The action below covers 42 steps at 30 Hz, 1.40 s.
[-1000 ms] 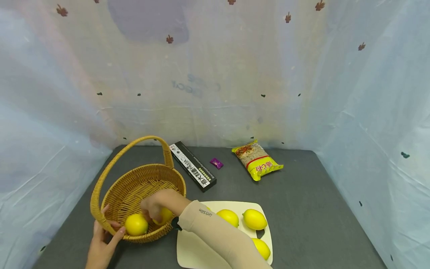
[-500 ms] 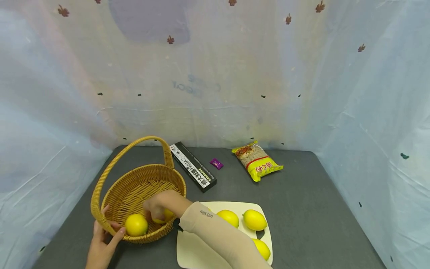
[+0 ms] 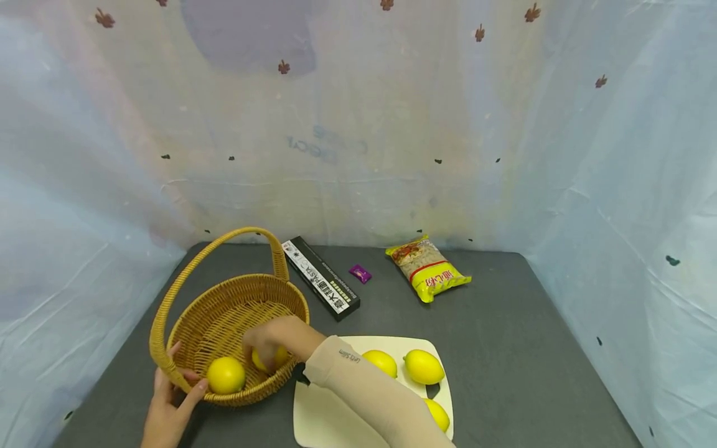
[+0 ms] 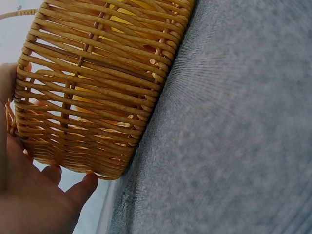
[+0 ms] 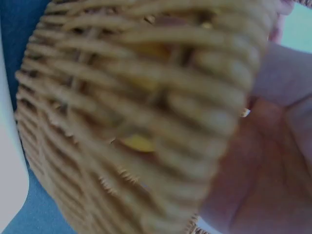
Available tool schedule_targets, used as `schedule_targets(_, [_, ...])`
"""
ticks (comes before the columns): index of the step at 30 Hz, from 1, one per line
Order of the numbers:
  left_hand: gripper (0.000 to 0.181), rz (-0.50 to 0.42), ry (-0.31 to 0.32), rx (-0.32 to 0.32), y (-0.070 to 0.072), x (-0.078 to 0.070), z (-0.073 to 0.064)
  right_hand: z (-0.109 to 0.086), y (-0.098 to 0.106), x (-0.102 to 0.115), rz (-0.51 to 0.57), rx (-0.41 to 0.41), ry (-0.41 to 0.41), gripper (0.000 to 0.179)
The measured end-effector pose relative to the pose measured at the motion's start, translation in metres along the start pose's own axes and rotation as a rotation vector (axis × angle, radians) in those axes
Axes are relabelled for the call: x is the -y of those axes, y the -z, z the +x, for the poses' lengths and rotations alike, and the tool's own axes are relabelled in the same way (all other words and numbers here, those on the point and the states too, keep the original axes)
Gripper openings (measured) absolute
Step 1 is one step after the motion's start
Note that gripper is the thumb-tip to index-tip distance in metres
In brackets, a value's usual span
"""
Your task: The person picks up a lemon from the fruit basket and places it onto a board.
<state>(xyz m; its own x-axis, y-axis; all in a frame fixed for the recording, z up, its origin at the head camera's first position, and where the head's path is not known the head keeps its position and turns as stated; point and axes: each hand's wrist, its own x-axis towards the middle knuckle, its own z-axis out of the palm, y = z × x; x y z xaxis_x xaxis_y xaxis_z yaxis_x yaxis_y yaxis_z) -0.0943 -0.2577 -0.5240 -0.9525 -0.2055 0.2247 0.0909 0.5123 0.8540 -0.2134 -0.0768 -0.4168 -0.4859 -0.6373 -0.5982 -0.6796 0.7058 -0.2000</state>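
A wicker basket with an arched handle stands at the left of the table. My left hand grips its near-left rim and side, thumb at the front; the left wrist view shows this hand against the woven wall. One yellow lemon lies inside near the front. My right hand reaches down into the basket, fingers curled about a second lemon that they partly cover. In the right wrist view the basket wall hides the fingertips.
A white cutting board lies right of the basket, partly under the right sleeve. Lemons rest on it. Behind are a black pasta box, a small purple packet and a yellow pasta bag.
My right hand has shifted slightly to the right inside the basket, and more of the second lemon shows left of its fingers. The left hand and the basket stay in place.
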Motion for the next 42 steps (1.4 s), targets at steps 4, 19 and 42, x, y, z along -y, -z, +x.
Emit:
schedule_targets(4, [0.076, -0.003, -0.010, -0.004, 0.001, -0.001, 0.000, -0.001, 0.002, -0.006, 0.043, -0.052, 0.053, 0.052])
schedule_targets(19, [0.073, 0.029, -0.012, -0.013, 0.000, -0.004, -0.002, -0.019, 0.013, -0.035, 0.231, -0.199, 0.312, 0.060])
schedule_targets(42, [0.077, 0.051, -0.021, -0.038, -0.001, -0.003, -0.002, -0.084, 0.011, -0.074, 0.401, -0.239, 0.524, 0.057])
